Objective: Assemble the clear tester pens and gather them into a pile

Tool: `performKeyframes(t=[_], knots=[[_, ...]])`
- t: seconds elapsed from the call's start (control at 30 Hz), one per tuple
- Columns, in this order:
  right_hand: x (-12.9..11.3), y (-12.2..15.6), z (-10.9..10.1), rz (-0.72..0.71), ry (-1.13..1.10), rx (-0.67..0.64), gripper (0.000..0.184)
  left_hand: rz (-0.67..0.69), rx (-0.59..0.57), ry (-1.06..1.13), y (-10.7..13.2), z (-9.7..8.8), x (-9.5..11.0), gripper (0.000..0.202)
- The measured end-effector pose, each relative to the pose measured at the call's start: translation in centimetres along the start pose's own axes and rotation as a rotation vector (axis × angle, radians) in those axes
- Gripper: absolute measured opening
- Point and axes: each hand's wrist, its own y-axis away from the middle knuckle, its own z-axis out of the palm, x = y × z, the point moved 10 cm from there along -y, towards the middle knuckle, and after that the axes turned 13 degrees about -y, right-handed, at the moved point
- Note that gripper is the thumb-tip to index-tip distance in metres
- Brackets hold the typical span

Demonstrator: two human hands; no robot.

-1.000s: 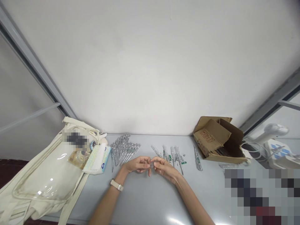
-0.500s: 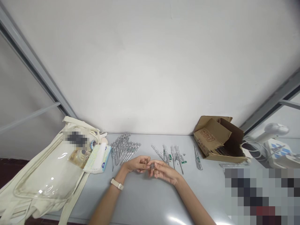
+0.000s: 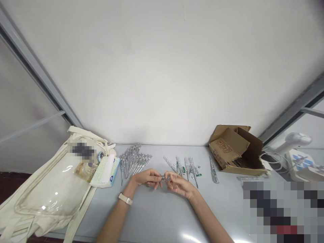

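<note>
You're working on a small clear part [image 3: 165, 178], held up just above the table [image 3: 152, 219] between both hands; it's too small to say exactly what it is. Your left hand [image 3: 148, 178] pinches one end, fingers closed around it, and your right hand [image 3: 178, 184] pinches the other, fingertips curled in. The two hands are nearly touching, with only the part between them. Exact finger contact is partly hidden.

Both forearms angle in from the near edge, wrists low, elbows out of view. A watch [image 3: 125, 199] sits on your left wrist.

Left of your hands lies a bundle of tester screwdrivers [image 3: 134, 160], neatly fanned. Right of them, just beyond your right hand, lies a looser scatter of clear pen parts [image 3: 187, 169], with small green bits [image 3: 198, 175] and tiny round pieces. Farther right are a single pen [image 3: 214, 173] and an open cardboard box [image 3: 229, 148]. A tissue pack [image 3: 105, 172] and a cream tote bag [image 3: 43, 192] sit at the left.
</note>
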Motion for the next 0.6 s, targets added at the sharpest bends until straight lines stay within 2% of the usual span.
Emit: performKeyframes(t=[0.37, 0.47, 0.6], knots=[[-0.8, 0.0, 1.0, -0.034, 0.001, -0.021, 0.019, 0.045, 0.081, -0.08, -0.2, -0.6, 0.8, 0.045], [-1.0, 0.0, 0.6, -0.069, -0.031, 0.012, 0.017, 0.075, 0.141, -0.119, -0.2, -1.2, 1.3, 0.043], [-1.1, 0.1, -0.2, -0.069, -0.107, 0.099, 0.018, 0.089, 0.282, -0.18, -0.3, -2.5, 1.3, 0.04]])
